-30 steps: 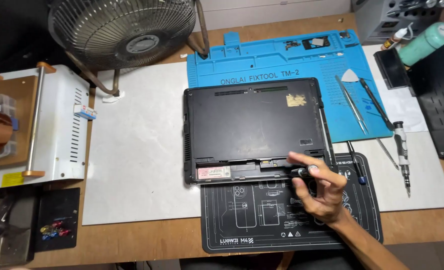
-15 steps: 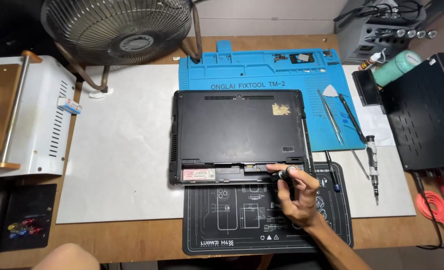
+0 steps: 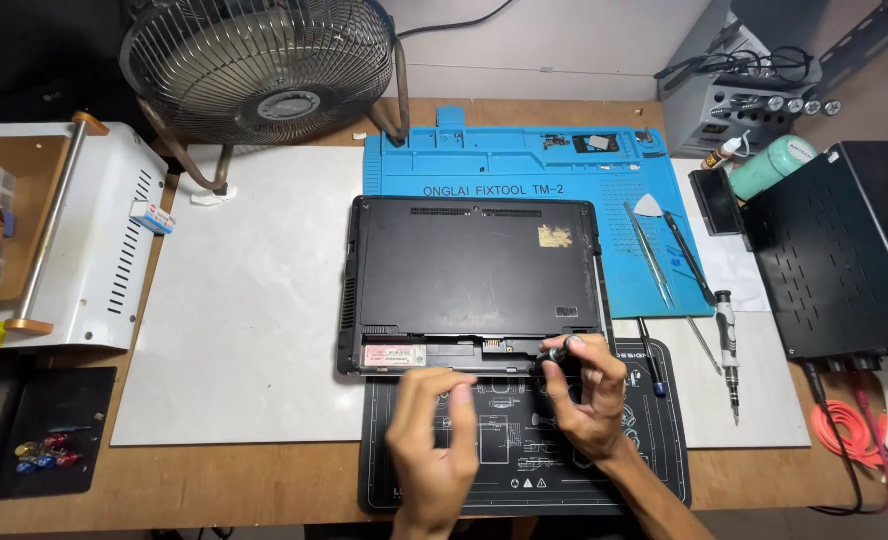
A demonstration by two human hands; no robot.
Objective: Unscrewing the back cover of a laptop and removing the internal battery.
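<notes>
A black laptop lies upside down, partly on a blue silicone work mat and partly on a black printed mat. Its battery bay along the near edge stands open, showing a pale label. My right hand is at the bay's right end, fingers closed on a small dark screwdriver that touches the laptop's near right corner. My left hand rests on the black mat just below the bay, fingers loosely apart, holding nothing.
Tweezers, a pry tool and a grey screwdriver lie right of the laptop. A black metal box stands at the right, a fan at the back, a white machine at the left. Orange cable coils near right.
My left hand has come into view and settled on the black mat below the laptop. My right hand stays at the laptop's near right corner with the screwdriver.
</notes>
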